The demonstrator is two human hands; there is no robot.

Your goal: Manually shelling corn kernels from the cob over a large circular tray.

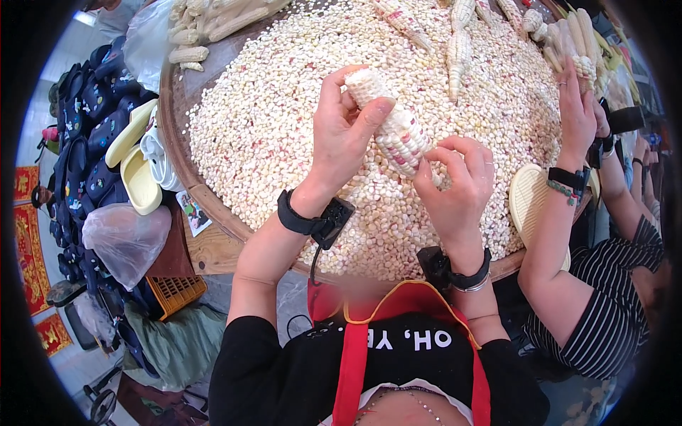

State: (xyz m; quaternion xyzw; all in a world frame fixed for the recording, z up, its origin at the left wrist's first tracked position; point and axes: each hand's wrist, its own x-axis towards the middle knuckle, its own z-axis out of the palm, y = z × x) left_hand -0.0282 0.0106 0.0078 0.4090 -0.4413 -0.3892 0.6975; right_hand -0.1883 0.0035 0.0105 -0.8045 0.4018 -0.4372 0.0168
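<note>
My left hand (339,135) is closed round the upper end of a corn cob (402,139), its thumb lying along the side. The cob is tilted, its lower end pointing toward my right hand. White and dark-red kernels cover its lower part, while the top end looks stripped. At the lower tip, my right hand (463,183) grips with thumb and curled fingers; whether a loose kernel is between them cannot be made out. Below both hands spreads a thick layer of loose white, yellowish and reddish kernels (277,106) in a large round tray (170,117).
Whole cobs (460,53) lie on the far kernels, with bare cobs (238,21) at the back left. At right, a co-worker's hands (579,106) hold a cob; a cream slipper (529,202) stands by the rim. Dark clogs (89,135) and a plastic bag (128,238) are left.
</note>
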